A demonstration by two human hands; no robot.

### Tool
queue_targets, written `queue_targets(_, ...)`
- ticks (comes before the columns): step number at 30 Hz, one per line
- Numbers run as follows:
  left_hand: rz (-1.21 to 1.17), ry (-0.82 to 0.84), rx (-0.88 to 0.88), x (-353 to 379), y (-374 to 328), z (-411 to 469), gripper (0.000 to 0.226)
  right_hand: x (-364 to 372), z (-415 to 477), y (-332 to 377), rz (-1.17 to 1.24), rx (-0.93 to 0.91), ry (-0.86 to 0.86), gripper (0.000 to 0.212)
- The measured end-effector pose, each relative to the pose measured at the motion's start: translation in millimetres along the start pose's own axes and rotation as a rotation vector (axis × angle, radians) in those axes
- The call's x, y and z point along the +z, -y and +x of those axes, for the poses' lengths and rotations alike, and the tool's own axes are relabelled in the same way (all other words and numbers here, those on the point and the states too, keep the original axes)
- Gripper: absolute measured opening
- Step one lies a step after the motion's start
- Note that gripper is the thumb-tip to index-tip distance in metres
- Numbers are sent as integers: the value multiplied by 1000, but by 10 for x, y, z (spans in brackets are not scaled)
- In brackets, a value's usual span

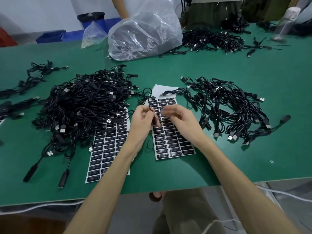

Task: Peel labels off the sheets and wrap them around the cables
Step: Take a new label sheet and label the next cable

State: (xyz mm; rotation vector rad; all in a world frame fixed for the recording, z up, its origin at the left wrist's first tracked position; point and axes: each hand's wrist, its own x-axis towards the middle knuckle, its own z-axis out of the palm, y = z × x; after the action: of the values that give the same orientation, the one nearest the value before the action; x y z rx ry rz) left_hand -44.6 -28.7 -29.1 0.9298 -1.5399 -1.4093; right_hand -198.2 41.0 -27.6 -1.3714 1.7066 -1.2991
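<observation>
Two sheets of black labels lie on the green table: one sheet [108, 149] at left, partly under a cable heap, the other sheet [172, 139] under my hands. My left hand [143, 120] pinches a thin black cable [148, 100] that runs up and away from me, with a black label [155, 121] hanging at its fingertips. My right hand [180, 119] hovers beside it with fingers loosely curled over the sheet; whether it touches the label is blurred.
A large heap of black USB cables [84, 105] lies left of the sheets, a smaller pile [233, 108] right. More cables [212, 39] and a clear plastic bag [145, 32] sit at the back. The table's front edge [152, 188] is near my body.
</observation>
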Motion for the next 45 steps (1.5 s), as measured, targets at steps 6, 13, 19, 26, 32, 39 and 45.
queue_targets(6, 467, 13, 254, 58, 58, -31, 51, -1, 25, -5, 40, 29, -45, 44)
queue_targets(13, 1002, 221, 263, 136, 186, -11, 74, -11, 16, -13, 72, 25, -172, 41)
queue_targets(19, 974, 201, 224, 127, 186, -10, 94, -15, 10, -16, 80, 12, -185, 37)
queue_targets(26, 926, 196, 198, 118, 180, -23, 94, -60, -5, -7, 300, 78, -260, 30)
queue_targets(32, 897, 163, 230, 111, 190, -45, 78, -91, -2, 12, 657, 160, -306, 29)
queue_targets(39, 836, 164, 206, 90, 189, -19, 70, -135, 14, 20, 1072, 262, -274, 28)
queue_targets(45, 665, 132, 158, 77, 158, -1, 71, -121, 17, 13, 1059, 308, -102, 26)
